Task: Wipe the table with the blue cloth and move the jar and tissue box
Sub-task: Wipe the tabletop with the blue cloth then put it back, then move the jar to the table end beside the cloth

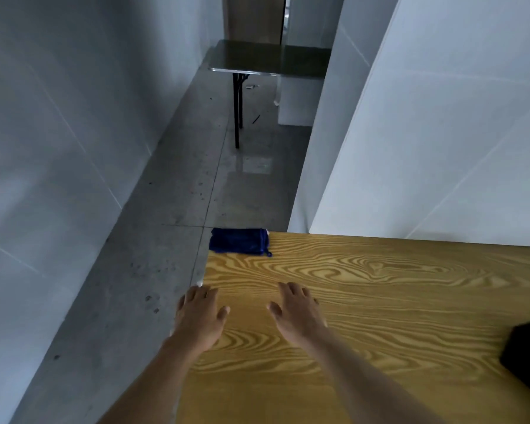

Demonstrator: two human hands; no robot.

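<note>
Reaching out over the worktop (380, 301), left hand (198, 316) and right hand (297, 313) both open, empty, palms down. Blue cloth (239, 244) sits ahead of the left hand at the far left corner, overhanging the edge. Grab it from the inboard side so it doesn't slide off. Jar, tissue box not in view.
</note>
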